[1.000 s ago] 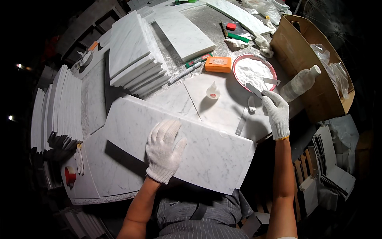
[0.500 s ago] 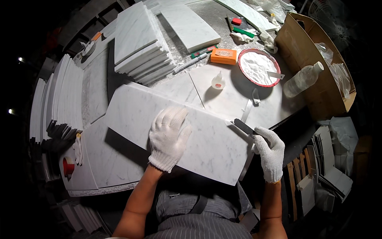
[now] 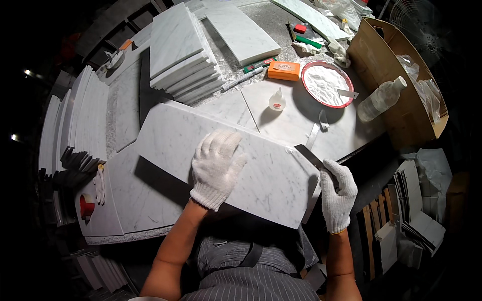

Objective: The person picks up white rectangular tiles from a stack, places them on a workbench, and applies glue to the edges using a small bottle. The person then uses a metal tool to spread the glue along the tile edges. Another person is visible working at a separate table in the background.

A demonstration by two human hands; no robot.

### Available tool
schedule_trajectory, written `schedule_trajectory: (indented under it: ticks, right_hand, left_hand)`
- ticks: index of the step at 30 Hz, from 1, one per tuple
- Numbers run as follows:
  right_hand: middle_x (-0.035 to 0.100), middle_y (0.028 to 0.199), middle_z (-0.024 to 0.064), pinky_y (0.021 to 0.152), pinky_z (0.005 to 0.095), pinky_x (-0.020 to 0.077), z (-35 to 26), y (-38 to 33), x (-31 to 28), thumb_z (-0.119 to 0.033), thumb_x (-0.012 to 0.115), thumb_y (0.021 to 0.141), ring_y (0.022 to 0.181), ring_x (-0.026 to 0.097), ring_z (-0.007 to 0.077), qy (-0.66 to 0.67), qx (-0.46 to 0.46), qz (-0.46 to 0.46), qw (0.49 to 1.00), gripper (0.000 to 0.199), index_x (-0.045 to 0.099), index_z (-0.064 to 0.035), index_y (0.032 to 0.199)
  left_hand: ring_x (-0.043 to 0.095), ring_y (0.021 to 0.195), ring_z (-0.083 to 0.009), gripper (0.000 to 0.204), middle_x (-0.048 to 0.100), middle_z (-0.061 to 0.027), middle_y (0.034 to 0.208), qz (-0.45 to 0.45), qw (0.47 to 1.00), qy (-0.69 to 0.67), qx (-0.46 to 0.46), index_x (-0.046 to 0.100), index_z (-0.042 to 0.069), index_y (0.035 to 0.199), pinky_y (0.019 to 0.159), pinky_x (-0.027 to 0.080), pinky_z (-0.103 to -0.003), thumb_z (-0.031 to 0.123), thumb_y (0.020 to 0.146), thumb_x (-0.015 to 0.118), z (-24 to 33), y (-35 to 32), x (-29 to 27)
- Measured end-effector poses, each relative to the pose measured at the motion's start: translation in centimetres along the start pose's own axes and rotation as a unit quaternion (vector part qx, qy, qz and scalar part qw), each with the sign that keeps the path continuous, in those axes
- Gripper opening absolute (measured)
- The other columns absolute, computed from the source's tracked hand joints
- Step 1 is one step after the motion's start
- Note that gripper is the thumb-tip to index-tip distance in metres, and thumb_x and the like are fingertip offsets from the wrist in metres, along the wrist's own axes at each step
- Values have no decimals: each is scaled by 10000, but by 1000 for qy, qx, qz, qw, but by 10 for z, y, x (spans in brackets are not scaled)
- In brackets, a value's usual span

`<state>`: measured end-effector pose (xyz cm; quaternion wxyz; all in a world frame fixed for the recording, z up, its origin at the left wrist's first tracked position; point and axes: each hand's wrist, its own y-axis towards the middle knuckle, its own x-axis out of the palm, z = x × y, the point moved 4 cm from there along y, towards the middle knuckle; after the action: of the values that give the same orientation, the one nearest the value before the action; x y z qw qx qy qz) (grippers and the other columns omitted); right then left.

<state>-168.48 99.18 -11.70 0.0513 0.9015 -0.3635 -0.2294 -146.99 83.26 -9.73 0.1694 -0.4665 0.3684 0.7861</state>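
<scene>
A white, grey-veined marble slab (image 3: 271, 185) lies at a slant in front of me, its near edge overhanging toward my body. Flat on its middle rests my gloved left hand (image 3: 217, 163), open, with nothing held. At the slab's right end my gloved right hand (image 3: 337, 190) is closed around a dark, flat, blade-like tool (image 3: 308, 155). The tool's far end reaches the slab's far right corner, beside a smear of white paste (image 3: 290, 150). The far side of the grip is hidden. Just beyond that corner lies a pale narrow strip (image 3: 312, 135).
Beyond the slab stand a small squeeze bottle (image 3: 277, 100), an orange box (image 3: 283, 70), a red-rimmed bowl of white powder (image 3: 329, 84) and a plastic bottle (image 3: 381, 99). A cardboard box (image 3: 371, 52) is at right. Slab stacks (image 3: 175, 37) fill the far left.
The tool in my right hand has turned slightly, its dark flat side now showing, and the white paste at its tip now shows on the slab corner. My left hand stays on the slab.
</scene>
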Motion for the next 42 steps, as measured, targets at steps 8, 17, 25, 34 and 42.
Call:
schedule_trajectory:
  ticks: [8, 17, 25, 34, 42]
  right_hand:
    - [647, 913, 76, 597, 218, 454, 10, -12, -15, -85, 641, 906, 669, 552, 83, 145, 209, 56, 966, 270, 634, 50, 1139]
    - [622, 914, 65, 591, 198, 454, 27, -22, -36, -111, 608, 937, 684, 545, 68, 206, 252, 133, 936, 351, 559, 77, 1229]
    - [596, 927, 38, 578, 167, 476, 34, -16, -31, -92, 586, 944, 696, 548, 43, 328, 298, 107, 890, 385, 502, 57, 1289]
    - [610, 982, 81, 625, 186, 445, 25, 32, -24, -61, 508, 952, 722, 556, 83, 311, 258, 47, 913, 428, 432, 96, 1342]
    - [592, 1114, 30, 609, 134, 446, 83, 34, -36, -79, 528, 978, 765, 528, 17, 342, 239, 27, 908, 413, 447, 29, 1369]
  left_hand:
    - [498, 1171, -320, 489, 579, -112, 1209, -43, 997, -34, 56, 574, 66, 1202, 1029, 365, -446, 261, 783, 732, 25, 40, 31]
    - [511, 1153, -349, 599, 587, -146, 1191, -36, 989, -140, 29, 566, 53, 1239, 998, 405, -448, 346, 751, 750, 34, 60, 45]
    - [514, 1097, -383, 601, 572, -178, 1176, -138, 988, -70, -23, 564, 91, 1259, 1000, 362, -484, 474, 809, 673, 26, 86, 59]
    - [453, 1300, -349, 667, 493, -119, 1382, -124, 930, -142, 316, 491, 94, 1365, 1065, 374, -510, 547, 876, 526, 91, 5, 49]
    - [250, 1423, -351, 768, 381, -186, 1483, -97, 976, 183, -61, 452, -24, 1383, 1162, 154, -489, 568, 895, 457, -29, 57, 22]
